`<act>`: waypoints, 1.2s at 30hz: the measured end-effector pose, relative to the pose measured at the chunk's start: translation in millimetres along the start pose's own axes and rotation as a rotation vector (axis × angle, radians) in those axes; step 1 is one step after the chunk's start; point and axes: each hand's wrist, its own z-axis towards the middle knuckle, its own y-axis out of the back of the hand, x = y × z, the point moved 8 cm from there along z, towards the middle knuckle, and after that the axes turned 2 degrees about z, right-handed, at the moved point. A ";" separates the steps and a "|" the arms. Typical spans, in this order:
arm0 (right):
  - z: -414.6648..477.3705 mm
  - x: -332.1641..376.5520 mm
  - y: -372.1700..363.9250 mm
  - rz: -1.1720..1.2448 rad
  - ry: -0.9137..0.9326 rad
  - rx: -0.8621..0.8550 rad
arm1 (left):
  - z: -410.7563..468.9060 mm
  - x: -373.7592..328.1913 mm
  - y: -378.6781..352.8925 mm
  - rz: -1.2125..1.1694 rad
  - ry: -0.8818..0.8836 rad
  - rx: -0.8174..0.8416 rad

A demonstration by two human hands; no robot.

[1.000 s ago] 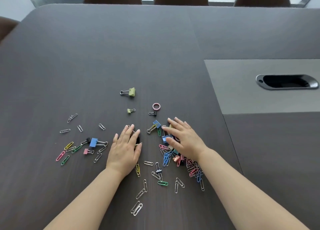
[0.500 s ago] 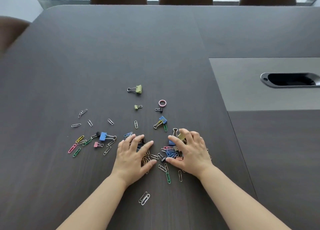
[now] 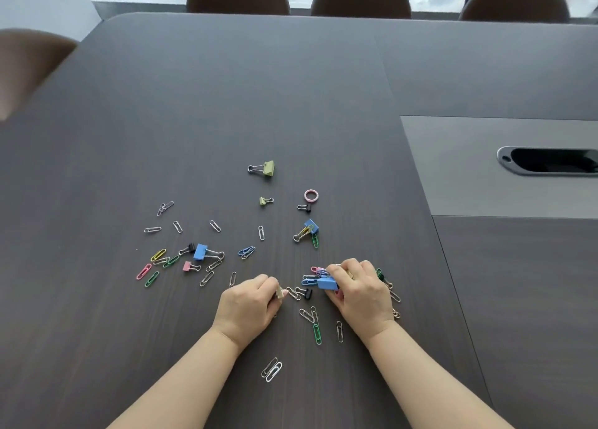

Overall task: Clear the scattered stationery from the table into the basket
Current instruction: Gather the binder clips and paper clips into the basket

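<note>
Head view: looking down on the dark table (image 3: 291,105); both my forearms come in from the bottom edge.
Left hand (image 3: 249,309): lower centre; fingers curled in, fingertips pinching a small pale clip (image 3: 280,292). Whether the palm holds more, I cannot tell.
Right hand (image 3: 362,294): just right of the left; fingers curled round a blue binder clip (image 3: 326,283), with coloured paper clips (image 3: 311,279) bunched against it.
Between my hands: a small black clip (image 3: 307,293) and silver paper clips, lying on the table.
Loose stationery, centre: green binder clip (image 3: 267,168) highest up, pink ring (image 3: 311,196) to its lower right, second blue binder clip (image 3: 310,226) below the ring.
Loose stationery, centre left: third blue binder clip (image 3: 200,252), pink binder clip (image 3: 187,266), paper clips scattered around both.
Bottom centre: paired silver paper clips (image 3: 271,369), apart from the rest.
Right edge: cable port (image 3: 547,160).
</note>
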 end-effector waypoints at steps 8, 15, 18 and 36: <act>-1.4 -1.0 25.3 0.243 -0.155 0.058 | -14.2 7.9 24.4 -0.089 0.209 0.027; -10.9 39.9 55.6 0.544 -0.292 0.018 | -58.6 23.7 86.4 -0.226 0.343 -0.048; -7.2 78.9 71.7 0.584 -0.260 0.001 | -81.4 40.5 120.4 -0.244 0.375 -0.081; 87.1 469.1 39.3 1.004 -0.172 0.154 | -226.4 315.6 358.5 -0.050 0.550 -0.281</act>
